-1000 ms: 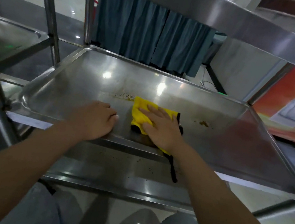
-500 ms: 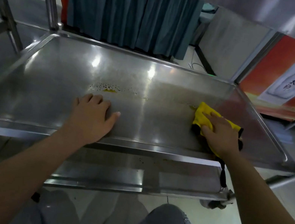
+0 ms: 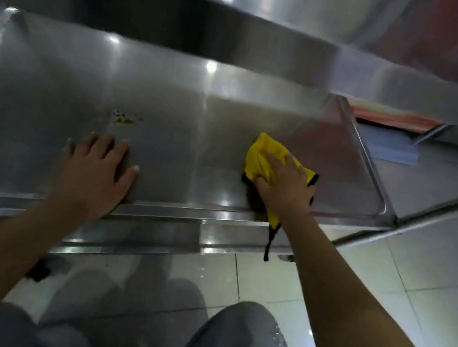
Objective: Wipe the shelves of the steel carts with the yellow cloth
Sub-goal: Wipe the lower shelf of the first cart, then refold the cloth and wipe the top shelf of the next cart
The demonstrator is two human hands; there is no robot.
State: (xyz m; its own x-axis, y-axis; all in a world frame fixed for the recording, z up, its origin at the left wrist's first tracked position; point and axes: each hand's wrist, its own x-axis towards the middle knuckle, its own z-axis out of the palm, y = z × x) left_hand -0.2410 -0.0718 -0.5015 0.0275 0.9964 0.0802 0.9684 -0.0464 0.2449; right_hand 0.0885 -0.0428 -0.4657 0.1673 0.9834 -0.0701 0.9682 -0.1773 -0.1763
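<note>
I am pressing the yellow cloth (image 3: pixel 267 158) on the right part of the steel shelf (image 3: pixel 53 87), near its front edge.

My right hand (image 3: pixel 285 187) is lying flat on the cloth with the fingers spread apart, not clamped, and the thumb is touching the cloth's left side. Compared with half a second ago, the hand and cloth are sitting a little further from the shelf's right edge, and the view is now tilted and blurred. A black strap (image 3: pixel 270 242) of the cloth is hanging over the front edge, as before. My left hand (image 3: pixel 96 171) is resting open, palm down, on the same place near the front edge, left of the middle. The yellowish stain (image 3: pixel 122 118) is remaining on the shelf just behind my left hand, not wiped yet.
</note>
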